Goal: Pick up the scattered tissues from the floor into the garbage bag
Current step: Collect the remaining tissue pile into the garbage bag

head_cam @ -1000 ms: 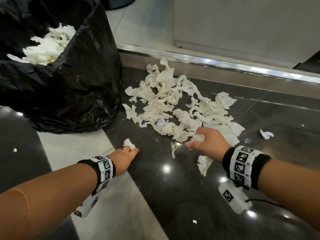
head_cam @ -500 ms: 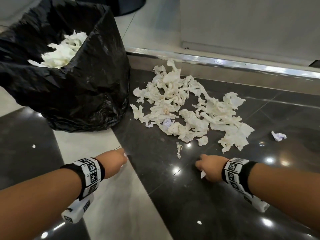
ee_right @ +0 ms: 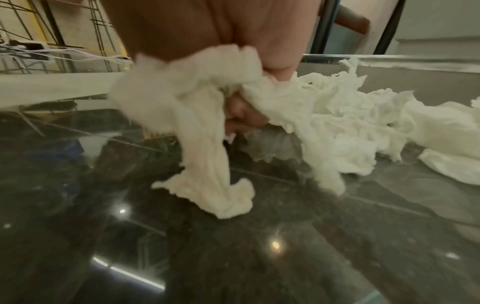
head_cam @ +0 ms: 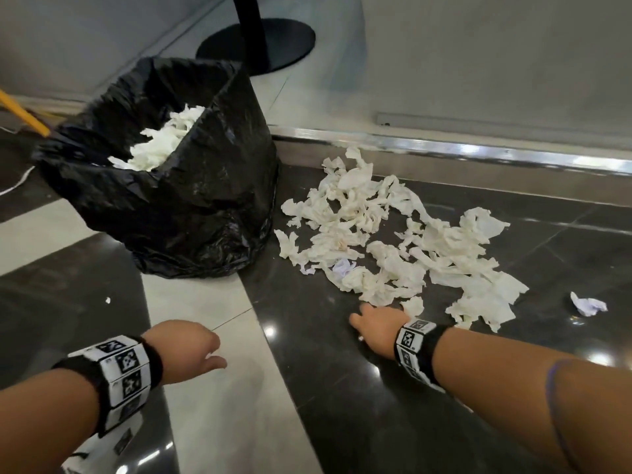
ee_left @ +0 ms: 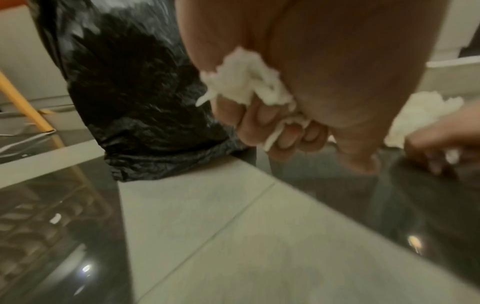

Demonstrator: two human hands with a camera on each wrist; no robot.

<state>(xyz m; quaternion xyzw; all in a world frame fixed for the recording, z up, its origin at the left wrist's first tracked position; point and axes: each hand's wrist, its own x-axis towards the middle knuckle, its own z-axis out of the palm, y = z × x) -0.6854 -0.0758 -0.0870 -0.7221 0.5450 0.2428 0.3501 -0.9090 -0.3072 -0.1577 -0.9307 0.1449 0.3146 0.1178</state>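
A heap of crumpled white tissues (head_cam: 393,241) lies on the dark floor to the right of the open black garbage bag (head_cam: 191,206), which holds more tissues (head_cam: 160,145). My left hand (head_cam: 191,350) hovers low over the pale floor strip, its fingers (ee_left: 262,123) curled round a small wad of tissue (ee_left: 246,82). My right hand (head_cam: 376,323) is at the near edge of the heap and grips a long twisted tissue (ee_right: 202,131) that hangs down to the floor. A single crumpled tissue (head_cam: 588,304) lies apart at the far right.
A metal threshold strip (head_cam: 478,155) runs behind the heap. A black round stand base (head_cam: 260,42) is behind the bag, and a yellow pole (head_cam: 20,114) slants at the far left. Small scraps (head_cam: 107,300) dot the glossy floor.
The view has pulled back and up. My right hand has gone forward again to the near edge of the heap, still holding tissue. My left hand has stayed back over the pale strip with its wad.
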